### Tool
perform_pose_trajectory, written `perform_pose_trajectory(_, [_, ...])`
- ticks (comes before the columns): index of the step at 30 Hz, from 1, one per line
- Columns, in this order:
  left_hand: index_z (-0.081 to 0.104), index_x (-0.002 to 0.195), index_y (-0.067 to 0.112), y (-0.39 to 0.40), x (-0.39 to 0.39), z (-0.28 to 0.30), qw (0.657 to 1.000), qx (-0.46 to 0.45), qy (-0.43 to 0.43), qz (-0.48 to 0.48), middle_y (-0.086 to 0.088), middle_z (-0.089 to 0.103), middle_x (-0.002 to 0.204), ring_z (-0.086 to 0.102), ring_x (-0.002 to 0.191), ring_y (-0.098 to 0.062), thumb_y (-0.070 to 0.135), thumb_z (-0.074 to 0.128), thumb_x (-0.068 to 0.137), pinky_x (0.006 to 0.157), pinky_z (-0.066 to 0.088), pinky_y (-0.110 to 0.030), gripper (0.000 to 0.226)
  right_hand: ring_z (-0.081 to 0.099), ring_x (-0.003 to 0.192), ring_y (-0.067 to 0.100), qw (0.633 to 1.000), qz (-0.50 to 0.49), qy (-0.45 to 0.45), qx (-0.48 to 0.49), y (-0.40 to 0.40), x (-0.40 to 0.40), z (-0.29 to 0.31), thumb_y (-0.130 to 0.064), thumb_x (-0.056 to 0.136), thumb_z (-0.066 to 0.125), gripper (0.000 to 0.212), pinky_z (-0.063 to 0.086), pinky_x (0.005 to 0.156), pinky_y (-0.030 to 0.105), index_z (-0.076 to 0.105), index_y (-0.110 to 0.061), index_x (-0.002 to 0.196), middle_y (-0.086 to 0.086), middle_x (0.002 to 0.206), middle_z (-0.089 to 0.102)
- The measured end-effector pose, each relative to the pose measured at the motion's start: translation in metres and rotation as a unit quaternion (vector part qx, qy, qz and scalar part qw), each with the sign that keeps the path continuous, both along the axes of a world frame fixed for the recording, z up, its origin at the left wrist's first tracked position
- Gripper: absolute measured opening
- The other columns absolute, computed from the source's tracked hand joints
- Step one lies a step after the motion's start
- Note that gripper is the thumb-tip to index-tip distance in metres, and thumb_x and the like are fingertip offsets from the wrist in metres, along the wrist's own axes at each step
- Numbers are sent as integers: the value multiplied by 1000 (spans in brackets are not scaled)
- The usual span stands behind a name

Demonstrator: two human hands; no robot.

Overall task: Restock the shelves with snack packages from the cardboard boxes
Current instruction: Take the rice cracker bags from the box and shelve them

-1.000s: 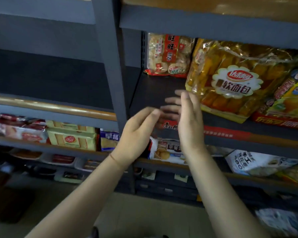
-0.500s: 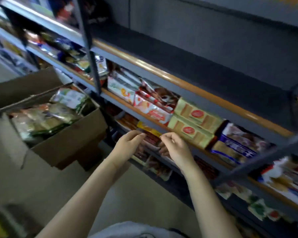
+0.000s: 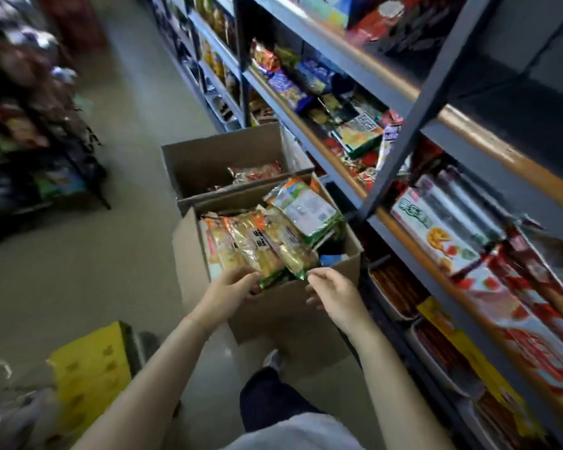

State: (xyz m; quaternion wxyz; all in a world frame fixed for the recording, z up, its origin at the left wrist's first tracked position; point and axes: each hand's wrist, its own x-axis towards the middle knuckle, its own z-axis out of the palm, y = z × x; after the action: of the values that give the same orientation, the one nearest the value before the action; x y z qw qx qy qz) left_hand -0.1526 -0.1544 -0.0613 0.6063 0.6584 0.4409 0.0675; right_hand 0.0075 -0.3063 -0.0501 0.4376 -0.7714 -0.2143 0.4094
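My left hand has its grip curled on the near green end of a clear snack package, thumb on top and fingers tucked under the edge. My right hand pinches the pointed green corner of the neighbouring snack packet between thumb and forefinger, the other fingers curled loosely below and resting against the front wall of the box.

Both packs lie on top of the pile inside the nearer cardboard box, which stands on the floor just in front of me, hard against the shelving. They hold pale yellow pieces and lean side by side with several more of the same kind. Above them, toward the far right corner of the box, a green and white bag rests tilted on the stack.

Behind this box, touching it, stands a second open cardboard box with a red and clear packet in its bottom.

To my right the grey shelves run away down the aisle, packed with boxed and bagged snacks, a large pink carton on the level nearest the box. Down at my left a yellow carton sits on the floor, and my shoe shows below the near box.
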Motion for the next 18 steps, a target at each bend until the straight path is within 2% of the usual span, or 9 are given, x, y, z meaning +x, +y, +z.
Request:
perform_pose_trajectory(3, [66,109,14,79,13,4,999,13,45,-9,-8,69,95,66,77,-17,26,57,102,68,51,-27,16,64,101,10,999,34,2,-14,84,25,-5,-45,97,55,21,55,90,36,63,-35,113,-8,114,65])
perform_pose_trajectory(5, [67,104,17,132,25,10,997,45,60,-9,-9,71,95,66,76,-17,26,58,101,69,50,-27,13,63,106,12,998,53,-4,-19,139,39,1,-57,88,54,31,53,95,42,64,-39,112,-12,114,65])
perform_pose_trajectory(7, [68,102,22,181,36,13,994,85,66,8,-5,72,97,67,82,-16,28,61,99,75,52,-30,10,61,110,12,998,63,-9,-22,191,51,8,-52,89,54,34,51,97,39,62,-36,118,-11,118,63])
perform_pose_trajectory(10, [69,104,25,248,47,-2,982,164,97,1,2,66,101,63,95,-15,34,66,95,83,49,-31,13,58,107,10,997,69,-11,-36,262,64,14,-37,97,55,30,49,91,31,59,-28,125,-8,116,61])
perform_pose_trajectory(13, [66,117,20,315,62,-34,966,227,119,-15,0,58,116,54,112,-17,42,71,90,96,44,-30,35,59,104,11,998,46,3,-49,335,81,4,-35,95,58,28,51,91,34,57,-28,122,-9,112,60])
perform_pose_trajectory(16, [57,135,14,382,90,-68,949,292,115,-20,-6,52,138,42,134,-25,46,76,84,114,34,-36,63,60,106,16,994,-62,61,-61,410,101,-38,-33,91,64,34,51,97,40,52,-25,123,-6,114,59])
perform_pose_trajectory(18, [47,146,12,424,115,-89,935,335,113,-35,-11,44,152,34,145,-30,53,80,78,121,27,-44,86,60,110,23,960,-205,189,-40,456,115,-71,-25,92,65,33,51,102,44,53,-16,122,8,119,60])
